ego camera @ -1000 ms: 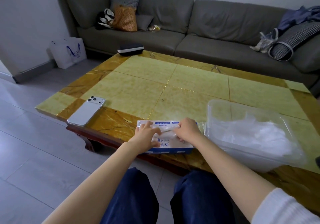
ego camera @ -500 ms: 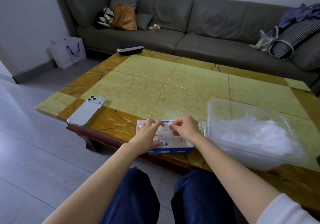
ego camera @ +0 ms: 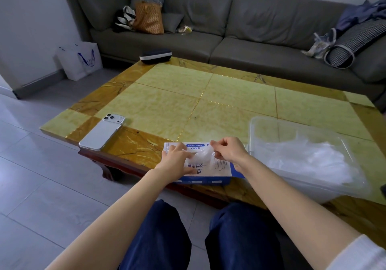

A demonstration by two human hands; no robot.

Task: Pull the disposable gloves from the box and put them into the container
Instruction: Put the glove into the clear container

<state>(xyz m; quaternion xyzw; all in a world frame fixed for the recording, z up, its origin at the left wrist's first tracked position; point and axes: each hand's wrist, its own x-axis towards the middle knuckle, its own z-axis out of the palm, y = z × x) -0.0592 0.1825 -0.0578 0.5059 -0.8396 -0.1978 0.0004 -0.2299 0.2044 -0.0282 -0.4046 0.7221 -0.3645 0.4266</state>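
Glove box [ego camera: 219, 166] sits at near edge of yellow stone table [ego camera: 229, 94], grey sofa [ego camera: 208, 46] behind, container [ego camera: 253, 140] just right. Left hand [ego camera: 177, 161] presses box flat-fingered; right hand [ego camera: 229, 149] pinches 1 glove [ego camera: 201, 154] above it.

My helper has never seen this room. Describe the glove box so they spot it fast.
Find the yellow coffee table. At its near edge, between the phone and the clear container, lies the glove box. It alone is a white-and-blue carton.

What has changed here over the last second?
The right hand has pinched a glove and lifted, drawing it partly out of the box. The left hand still presses the box down; the phone and container have not moved.
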